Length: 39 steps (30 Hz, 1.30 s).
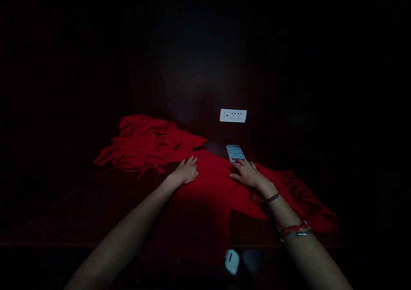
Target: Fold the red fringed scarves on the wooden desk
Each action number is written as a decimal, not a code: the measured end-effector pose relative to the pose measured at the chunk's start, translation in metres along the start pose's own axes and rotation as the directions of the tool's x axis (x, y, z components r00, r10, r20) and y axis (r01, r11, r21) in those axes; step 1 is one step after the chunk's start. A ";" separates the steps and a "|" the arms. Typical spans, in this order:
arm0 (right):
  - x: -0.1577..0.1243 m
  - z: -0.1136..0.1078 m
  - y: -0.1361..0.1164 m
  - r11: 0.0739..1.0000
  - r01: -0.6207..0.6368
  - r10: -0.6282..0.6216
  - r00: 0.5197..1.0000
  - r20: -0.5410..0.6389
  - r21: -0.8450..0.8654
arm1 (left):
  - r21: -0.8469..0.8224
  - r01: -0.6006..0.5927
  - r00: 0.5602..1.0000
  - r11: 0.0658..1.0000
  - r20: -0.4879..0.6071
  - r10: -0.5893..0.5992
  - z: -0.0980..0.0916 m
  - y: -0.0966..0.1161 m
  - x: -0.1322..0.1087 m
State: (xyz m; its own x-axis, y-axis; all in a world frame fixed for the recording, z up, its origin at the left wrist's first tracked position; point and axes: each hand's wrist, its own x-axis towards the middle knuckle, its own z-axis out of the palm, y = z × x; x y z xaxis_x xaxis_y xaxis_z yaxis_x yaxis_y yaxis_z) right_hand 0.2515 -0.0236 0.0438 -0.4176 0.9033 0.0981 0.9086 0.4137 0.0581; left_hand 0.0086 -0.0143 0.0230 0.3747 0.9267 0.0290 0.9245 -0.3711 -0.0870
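A red fringed scarf [205, 200] lies spread over a dark table, one end hanging past the front edge and another reaching to the right. My left hand [188, 171] rests on its left side, fingers stretched out. On the right part of the cloth lies my right hand [246, 173], fingers spread, near the lower end of a lit phone [235, 153]. Neither hand grips anything that I can see. A crumpled heap of red fringed cloth [150, 140] sits at the back left; whether it joins the spread scarf I cannot tell.
A white power socket [233, 115] is set in the dark wall behind the table. Below the table's front edge [58, 245] shows a small white rounded object [232, 261], its kind unclear. The surroundings are very dark.
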 end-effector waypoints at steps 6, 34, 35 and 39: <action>-0.021 0.003 0.016 0.996 -0.081 0.081 0.996 -0.027 0.025 | -0.104 -0.161 0.985 0.981 -0.071 0.154 0.014 0.017 0.005; -0.002 -0.021 -0.005 0.994 -0.101 0.099 0.994 0.053 0.048 | -0.225 -0.298 0.953 0.928 -0.131 0.274 0.017 0.035 0.012; 0.004 -0.010 -0.012 0.995 -0.065 0.058 0.994 0.092 0.075 | -0.226 -0.292 0.951 0.929 -0.170 0.258 0.018 0.034 0.013; 0.005 0.025 -0.013 0.991 -0.067 0.048 0.986 0.162 0.118 | -0.210 -0.111 0.990 0.971 -0.109 0.089 0.022 0.025 0.019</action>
State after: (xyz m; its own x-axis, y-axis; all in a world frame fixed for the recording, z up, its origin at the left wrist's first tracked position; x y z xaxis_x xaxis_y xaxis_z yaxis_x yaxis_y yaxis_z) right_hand 0.2377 -0.0221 0.0187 -0.3663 0.9285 -0.0611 0.9297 0.3624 -0.0662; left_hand 0.0373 -0.0044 -0.0004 0.4609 0.8779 0.1299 0.8714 -0.4754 0.1212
